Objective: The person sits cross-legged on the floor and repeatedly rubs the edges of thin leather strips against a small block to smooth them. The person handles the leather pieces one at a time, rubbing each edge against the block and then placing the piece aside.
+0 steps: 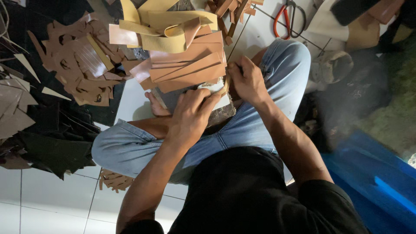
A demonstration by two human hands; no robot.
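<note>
I sit cross-legged on the floor in light blue jeans. My left hand (pixel 192 109) presses flat on a dark work slab (pixel 219 113) resting on my lap, fingers on a pale piece (pixel 215 87) lying there. My right hand (pixel 247 79) is closed around a small tool or strip at the slab's right edge; what it grips is mostly hidden. A stack of tan and brown leather strips (pixel 187 65) lies just beyond both hands, with yellowish strips (pixel 164 27) curled on top.
Brown leather offcuts with cut-out holes (pixel 80 63) pile at the left, dark scraps (pixel 47 138) below them. Red-handled scissors (pixel 286 17) lie at the top right on white tile. A blue sheet (pixel 372 173) covers the right floor. Small scraps (pixel 113 180) sit by my knee.
</note>
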